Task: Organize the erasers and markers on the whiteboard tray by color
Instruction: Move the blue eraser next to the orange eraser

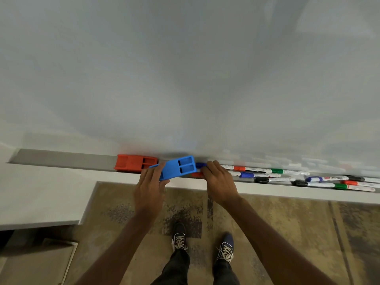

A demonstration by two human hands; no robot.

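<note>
Blue eraser (pixel 177 168): held tilted across the tray (pixel 61 159), its near corner past the front lip, just right of the red eraser (pixel 134 163); probably being turned to seat beside it.
Left hand (pixel 149 186): palm down, fingers extended and close together over the eraser's near end, thumb under its edge.
Right hand (pixel 219 182): palm down, fingertips curled onto a blue marker (pixel 200 165) and a red marker (pixel 196 174); whether they pinch or only press cannot be told.
Remaining markers (pixel 292 177): mixed colours, loose along the tray to the right; sorting appears early.
Forearms: both reach forward over the lip.
</note>
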